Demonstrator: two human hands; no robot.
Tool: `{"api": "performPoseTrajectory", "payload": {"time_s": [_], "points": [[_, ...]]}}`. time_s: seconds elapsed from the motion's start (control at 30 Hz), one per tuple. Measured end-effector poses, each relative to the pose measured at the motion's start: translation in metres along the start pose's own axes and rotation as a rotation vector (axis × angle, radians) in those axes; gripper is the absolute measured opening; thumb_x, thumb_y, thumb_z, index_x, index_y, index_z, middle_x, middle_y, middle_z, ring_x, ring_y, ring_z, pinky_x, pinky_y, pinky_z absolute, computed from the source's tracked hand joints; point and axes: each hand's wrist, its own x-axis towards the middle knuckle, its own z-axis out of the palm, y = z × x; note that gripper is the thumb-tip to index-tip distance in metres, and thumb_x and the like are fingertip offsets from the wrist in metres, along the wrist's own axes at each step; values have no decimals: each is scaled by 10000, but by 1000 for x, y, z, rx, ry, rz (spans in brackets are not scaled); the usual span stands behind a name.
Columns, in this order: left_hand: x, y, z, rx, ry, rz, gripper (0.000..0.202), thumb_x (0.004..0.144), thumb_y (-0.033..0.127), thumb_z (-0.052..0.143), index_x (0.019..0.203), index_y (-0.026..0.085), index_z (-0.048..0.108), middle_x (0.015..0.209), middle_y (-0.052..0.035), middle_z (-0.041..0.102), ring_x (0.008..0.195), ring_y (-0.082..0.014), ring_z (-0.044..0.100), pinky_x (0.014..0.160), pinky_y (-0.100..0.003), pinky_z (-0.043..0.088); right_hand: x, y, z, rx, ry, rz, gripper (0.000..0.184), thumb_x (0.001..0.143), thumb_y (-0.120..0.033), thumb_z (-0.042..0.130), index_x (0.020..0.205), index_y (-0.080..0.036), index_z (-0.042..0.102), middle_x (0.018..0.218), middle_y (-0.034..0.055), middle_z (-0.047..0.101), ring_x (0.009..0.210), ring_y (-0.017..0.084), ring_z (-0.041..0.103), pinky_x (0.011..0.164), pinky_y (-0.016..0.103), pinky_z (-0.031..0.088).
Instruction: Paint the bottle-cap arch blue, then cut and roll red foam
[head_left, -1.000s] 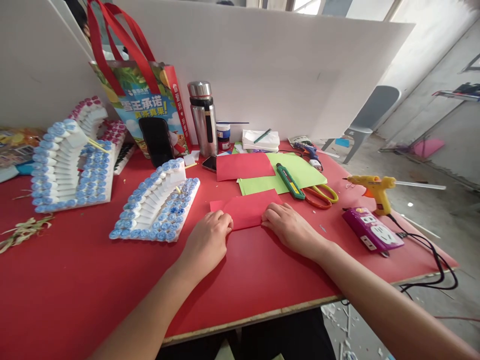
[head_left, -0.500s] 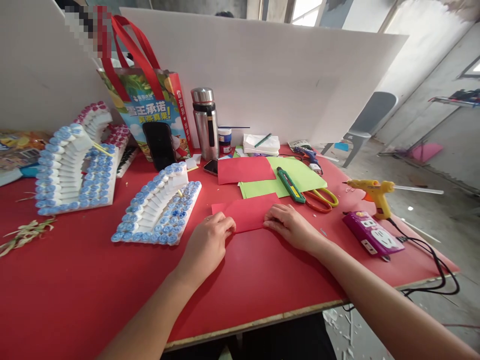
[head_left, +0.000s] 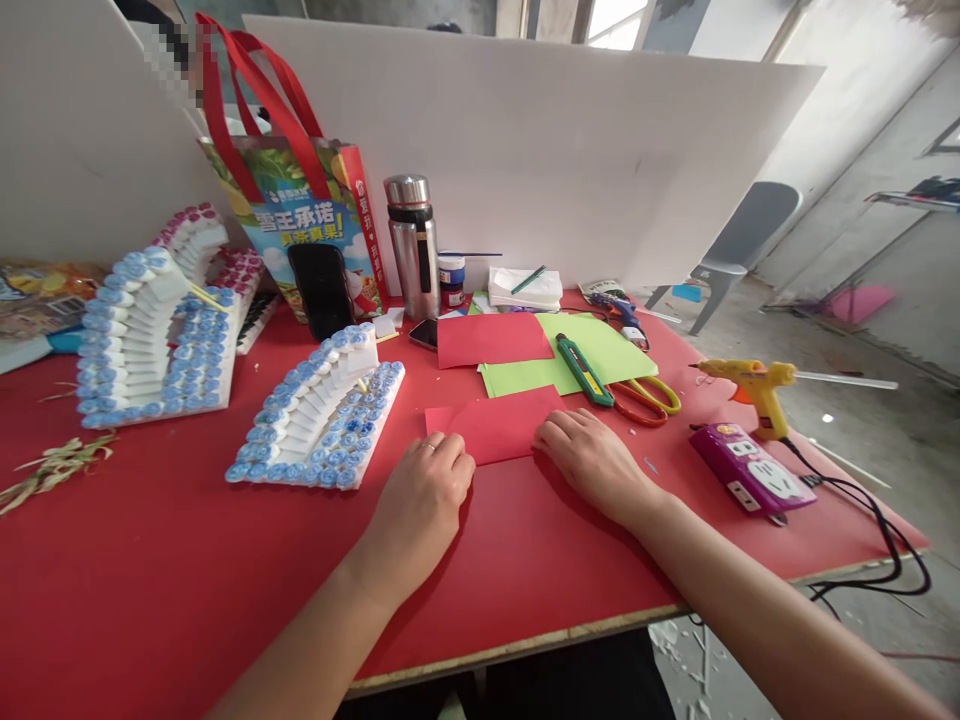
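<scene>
A small sheet of red paper (head_left: 498, 426) lies on the table in front of me, its near edge between my hands. At its left end, my left hand (head_left: 435, 480) is closed, with curled fingers on the paper's corner. My right hand (head_left: 581, 450) grips the other end with its fingers bent over the edge; both thumbs are hidden. Just beyond lie another red sheet (head_left: 491, 341), a light green sheet (head_left: 600, 350), a green utility knife (head_left: 584, 371) and scissors with red and yellow handles (head_left: 646, 400). A model covered in blue rolled pieces (head_left: 319, 420) stands left of my left hand.
A yellow glue gun (head_left: 761, 390) and a purple power strip (head_left: 752, 468) with black cords sit at the right edge. A steel flask (head_left: 413, 245), a phone (head_left: 320, 290) and a shopping bag (head_left: 300, 200) stand behind. A second blue model (head_left: 154, 345) is farther left.
My left hand has slid slightly down and turned, its knuckles now flatter over the paper's edge. The fingers of my right hand have settled lower on the right end. The paper stays in place.
</scene>
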Motion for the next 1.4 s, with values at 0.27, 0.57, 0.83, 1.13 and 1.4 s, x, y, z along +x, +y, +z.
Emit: {"api": "performPoseTrajectory", "payload": {"time_s": [0.27,0.57,0.83,1.13,1.4], "points": [[-2,9,3,267,72,101,301,790,-100,457,688,173,527,754,-49,528,709,-198,510,654,-334,482,-15,7,-9,184,-48,-59,185,1036,-202,413,947,-197,575,995,84,611,905,211,558,807,338,428],[0,12,3,344,61,101,293,805,-83,461,684,179,513,725,-51,528,686,-211,530,619,-334,464,-15,8,-12,144,-110,-102,309,1020,-113,304,1026,-195,602,1020,112,610,885,219,535,782,356,444],[1,11,-3,368,11,130,297,781,-100,444,709,175,529,732,-50,533,683,-207,530,573,-319,412,-14,7,-13,120,-103,-137,306,1004,-85,320,1032,-192,605,1033,122,602,897,230,524,784,360,442],[3,6,-2,235,-51,35,349,763,-131,382,746,169,559,774,-55,554,732,-216,537,612,-333,433,-6,5,-11,18,-119,-74,330,840,73,363,951,-190,528,979,101,568,849,225,478,779,358,411],[5,-1,-3,-45,-101,-108,339,853,-80,358,831,152,604,865,-78,573,835,-222,549,724,-348,470,-7,6,-9,88,-100,-8,234,941,-8,366,909,-209,482,926,82,553,819,217,466,742,342,392]]}}
